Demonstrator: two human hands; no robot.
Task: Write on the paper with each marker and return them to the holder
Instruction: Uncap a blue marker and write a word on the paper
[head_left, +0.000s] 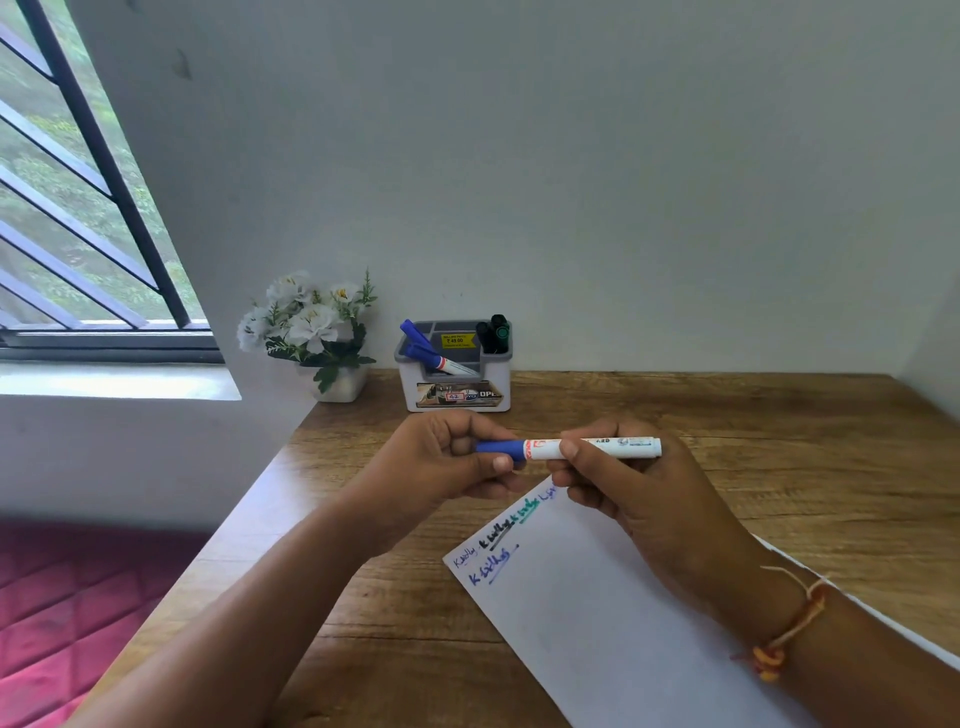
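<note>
I hold a white marker with a blue cap level above the table, in front of the holder. My left hand grips the blue cap end and my right hand grips the white barrel. The cap sits on the marker. Below my hands lies the white paper, with short lines of blue, black and green writing near its far left corner. The grey and white holder stands at the back of the table with two blue-capped markers leaning in its left side and dark markers upright in its right side.
A small white pot of white artificial flowers stands left of the holder, by the wall. The wooden table ends at a left edge, with a red patterned surface below. A barred window is at far left.
</note>
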